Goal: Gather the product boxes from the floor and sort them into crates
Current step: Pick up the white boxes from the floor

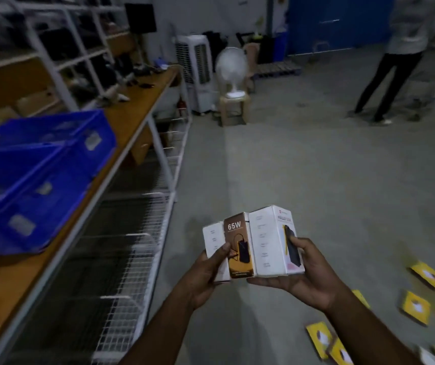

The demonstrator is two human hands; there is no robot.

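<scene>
Both hands, left hand [205,272] and right hand [306,275], clamp three product boxes [253,243] side by side, fingers curled round the outer faces; light, stiff cardboard, likely to slip apart unless squeezed inward.

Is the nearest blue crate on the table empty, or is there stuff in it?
Not empty. The nearest blue crate on the wooden table shows something whitish inside at its left end, but it is too blurred to name.

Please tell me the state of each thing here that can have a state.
left hand: grips small white box
right hand: grips large white box
65W box: held between white boxes
yellow boxes: lying on floor
blue crates: on bench, open
</scene>
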